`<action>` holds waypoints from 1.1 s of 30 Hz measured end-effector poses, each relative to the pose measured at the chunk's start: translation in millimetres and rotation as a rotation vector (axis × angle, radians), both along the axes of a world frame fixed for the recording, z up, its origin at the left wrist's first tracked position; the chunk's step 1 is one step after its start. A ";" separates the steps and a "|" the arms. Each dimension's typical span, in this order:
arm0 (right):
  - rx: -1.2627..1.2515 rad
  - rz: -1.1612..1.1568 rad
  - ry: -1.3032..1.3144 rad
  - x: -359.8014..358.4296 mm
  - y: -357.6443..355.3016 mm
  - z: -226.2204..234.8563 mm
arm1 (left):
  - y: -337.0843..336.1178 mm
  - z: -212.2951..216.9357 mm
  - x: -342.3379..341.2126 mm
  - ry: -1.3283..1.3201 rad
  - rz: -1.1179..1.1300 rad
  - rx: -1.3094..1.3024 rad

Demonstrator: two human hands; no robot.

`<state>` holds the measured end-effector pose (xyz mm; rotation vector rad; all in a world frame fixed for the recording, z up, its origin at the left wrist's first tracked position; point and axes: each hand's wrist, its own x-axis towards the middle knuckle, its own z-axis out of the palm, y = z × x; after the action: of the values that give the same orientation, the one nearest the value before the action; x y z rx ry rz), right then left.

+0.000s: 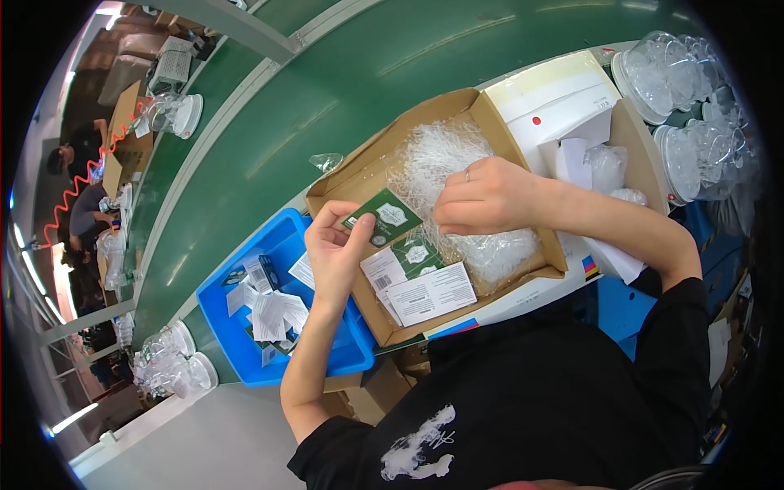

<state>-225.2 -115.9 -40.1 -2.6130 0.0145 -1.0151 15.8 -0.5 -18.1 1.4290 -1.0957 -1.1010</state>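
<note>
Over open cardboard tray (501,132) — pinching green printed card (390,214) by one end in left hand (333,249), likely keeping its face clear, and curling right hand (486,196) beside it above clear plastic strands (441,151) — can't tell if gripping anything.

Left hand (335,245) grips green card (387,217) above cardboard tray (373,317); right hand (483,198), fingers curled, over clear strands (437,151). Blue bin (226,336) left, holding folded papers (276,314). Green tabletop (261,155) beyond.

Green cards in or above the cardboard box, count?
2 visible: one green card in the left hand; a second card in the cardboard box, by the white papers. More may be hidden underneath.
</note>
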 end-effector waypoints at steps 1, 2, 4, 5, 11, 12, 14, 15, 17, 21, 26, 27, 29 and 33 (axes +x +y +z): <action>0.015 0.018 -0.027 -0.8 -0.5 -0.7 | -0.3 1.6 -1.7 0.012 -0.024 -0.007; 0.014 0.019 -0.027 -1.8 -0.6 -0.6 | 0.4 0.4 -0.7 0.011 -0.023 -0.008; 0.007 0.035 0.001 -3.5 -0.2 -0.2 | 2.8 -3.0 2.4 0.034 -0.027 -0.023; 0.005 0.036 0.001 -3.6 0.0 0.2 | 2.6 -2.9 1.8 0.034 -0.026 -0.025; 0.040 0.023 -0.061 -2.7 2.0 -0.2 | -2.6 12.8 -13.5 0.012 0.006 0.008; 0.057 0.015 -0.041 -3.6 1.9 1.3 | -1.9 12.1 -13.1 -0.072 -0.021 -0.015; 0.073 0.008 -0.022 -4.6 2.3 1.2 | -0.5 10.6 -13.7 -0.158 -0.048 -0.037; 0.101 -0.005 -0.011 -4.8 2.8 -0.3 | 1.0 9.7 -15.7 -0.193 -0.032 -0.059; 0.128 -0.018 -0.001 -4.7 3.2 -0.9 | 3.2 8.9 -18.6 -0.227 -0.017 -0.082; 0.166 -0.061 -0.149 3.4 -0.5 3.2 | 5.8 6.5 -20.9 -0.292 -0.127 -0.061; 0.132 -0.098 -0.193 -0.2 -4.4 6.1 | 6.0 3.2 -21.3 -0.440 -0.232 -0.074; 0.168 -0.045 -0.167 -2.0 -3.8 4.2 | 5.8 3.0 -21.9 -0.438 -0.235 -0.074; 0.203 0.008 -0.141 -1.4 -2.4 -0.1 | 5.8 4.1 -23.3 -0.481 -0.264 -0.059; 0.195 0.009 -0.195 3.1 -0.4 -7.4 | 4.3 7.3 -26.2 -0.468 -0.298 -0.027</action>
<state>-222.1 -116.2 -47.5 -2.3289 0.0522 -1.1979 -10.3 3.9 -10.9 1.5794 -1.6920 -0.9686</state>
